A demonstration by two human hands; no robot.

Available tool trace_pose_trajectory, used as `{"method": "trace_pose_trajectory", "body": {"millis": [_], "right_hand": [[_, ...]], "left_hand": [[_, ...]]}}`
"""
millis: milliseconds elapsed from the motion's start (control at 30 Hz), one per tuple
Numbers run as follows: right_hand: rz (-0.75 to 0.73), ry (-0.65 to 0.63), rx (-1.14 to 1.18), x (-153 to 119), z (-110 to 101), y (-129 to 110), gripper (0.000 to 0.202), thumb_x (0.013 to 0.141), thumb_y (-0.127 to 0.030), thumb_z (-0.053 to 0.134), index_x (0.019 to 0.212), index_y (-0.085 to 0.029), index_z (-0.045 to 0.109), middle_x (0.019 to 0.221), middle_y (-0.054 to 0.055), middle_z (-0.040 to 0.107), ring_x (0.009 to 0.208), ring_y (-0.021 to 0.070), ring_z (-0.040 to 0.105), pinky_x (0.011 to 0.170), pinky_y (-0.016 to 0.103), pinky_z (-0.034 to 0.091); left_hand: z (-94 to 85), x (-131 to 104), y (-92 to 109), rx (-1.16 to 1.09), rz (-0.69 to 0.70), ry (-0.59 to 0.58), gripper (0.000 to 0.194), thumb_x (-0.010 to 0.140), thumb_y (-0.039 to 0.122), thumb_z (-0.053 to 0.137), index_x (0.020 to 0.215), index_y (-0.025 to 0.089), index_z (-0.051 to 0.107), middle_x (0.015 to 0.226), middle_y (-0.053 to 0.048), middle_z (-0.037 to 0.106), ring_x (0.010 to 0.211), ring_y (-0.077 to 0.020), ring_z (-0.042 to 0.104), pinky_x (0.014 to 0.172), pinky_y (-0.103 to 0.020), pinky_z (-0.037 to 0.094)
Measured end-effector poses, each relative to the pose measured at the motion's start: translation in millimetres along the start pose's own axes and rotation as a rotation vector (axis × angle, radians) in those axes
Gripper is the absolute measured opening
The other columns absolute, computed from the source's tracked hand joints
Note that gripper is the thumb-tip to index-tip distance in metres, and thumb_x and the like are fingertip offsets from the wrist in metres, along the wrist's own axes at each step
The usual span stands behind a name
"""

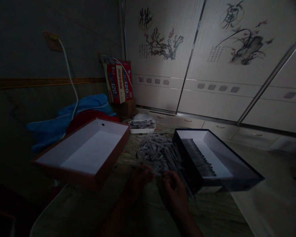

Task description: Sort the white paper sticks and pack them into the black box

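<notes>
My left hand [139, 177] and my right hand [175, 187] are close together at the near side of the pile. Between them stretches a thin, pale, pen-like stick [151, 170], pinched by the fingers of both; the dim light blurs its details. Just beyond lies a loose heap of similar translucent sticks [158, 148], some with dark ends. To the right of my right hand, a dark-edged box [236, 151] with a white inside holds a row of such sticks [199, 158] side by side along its left wall.
An open red-brown box [88, 149] with a white inside stands at the left. Behind the heap is a white tray [142, 130] with more sticks and clear plastic. Blue cloth [88, 103], a red printed carton [118, 82] and a white cable [70, 72] are further back, before sliding cabinet doors [160, 95].
</notes>
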State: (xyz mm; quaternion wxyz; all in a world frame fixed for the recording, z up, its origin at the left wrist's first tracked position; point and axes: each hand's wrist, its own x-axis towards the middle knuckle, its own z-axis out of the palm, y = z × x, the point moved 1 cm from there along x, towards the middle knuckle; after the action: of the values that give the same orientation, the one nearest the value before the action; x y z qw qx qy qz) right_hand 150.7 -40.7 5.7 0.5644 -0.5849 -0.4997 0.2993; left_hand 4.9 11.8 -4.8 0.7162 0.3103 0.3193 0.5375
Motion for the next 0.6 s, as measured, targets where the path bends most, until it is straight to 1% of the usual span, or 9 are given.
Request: {"method": "trace_pose_trajectory", "body": {"millis": [133,300,400,467,600], "right_hand": [[-0.006,-0.001,0.015,0.5,0.1,2.7,0.019,0.073,-0.032,0.055,0.080,-0.015,0.059,0.071,0.002,0.061,0.066,0.0153,0.056,0.058,0.022,0.043],[-0.005,-0.018,0.020,0.1,1.1,5.3,0.018,0.073,-0.031,0.054,0.079,-0.015,0.060,0.068,0.001,0.061,0.061,0.0141,0.055,0.052,0.020,0.042],[0.001,-0.015,0.050,-0.1,1.9,9.7,0.019,0.073,-0.031,0.055,0.080,-0.015,0.060,0.069,0.002,0.061,0.061,0.0140,0.055,0.053,0.020,0.042],[0.020,-0.019,0.098,-0.1,2.5,13.3,0.020,0.073,-0.032,0.055,0.082,-0.015,0.060,0.068,0.002,0.061,0.061,0.0138,0.055,0.053,0.020,0.043],[0.094,-0.039,0.189,-0.1,2.4,17.0,0.023,0.074,-0.036,0.056,0.086,-0.016,0.058,0.067,0.001,0.060,0.057,0.0131,0.054,0.049,0.020,0.042]], "left_hand": [[-1.1,-0.4,-0.4,0.023,0.008,0.013,0.011,0.065,0.017,0.069,0.074,0.013,0.064,0.069,-0.004,0.068,0.064,-0.0198,0.066,0.063,-0.030,0.051],[1.1,-1.8,1.0,0.029,-0.012,-0.015,0.011,0.064,0.018,0.070,0.072,0.013,0.065,0.068,-0.005,0.068,0.062,-0.0200,0.066,0.062,-0.030,0.051],[0.7,-2.3,0.2,0.042,0.004,-0.006,0.011,0.066,0.018,0.068,0.075,0.014,0.065,0.070,-0.005,0.069,0.064,-0.0202,0.066,0.063,-0.031,0.051],[-0.3,-2.1,-0.9,0.045,0.012,-0.002,0.011,0.066,0.018,0.068,0.075,0.014,0.064,0.070,-0.005,0.068,0.065,-0.0203,0.066,0.064,-0.031,0.051],[-0.4,-1.6,-0.9,0.068,0.015,-0.030,0.010,0.066,0.018,0.068,0.073,0.013,0.064,0.068,-0.005,0.068,0.064,-0.0204,0.066,0.063,-0.031,0.051]]}}
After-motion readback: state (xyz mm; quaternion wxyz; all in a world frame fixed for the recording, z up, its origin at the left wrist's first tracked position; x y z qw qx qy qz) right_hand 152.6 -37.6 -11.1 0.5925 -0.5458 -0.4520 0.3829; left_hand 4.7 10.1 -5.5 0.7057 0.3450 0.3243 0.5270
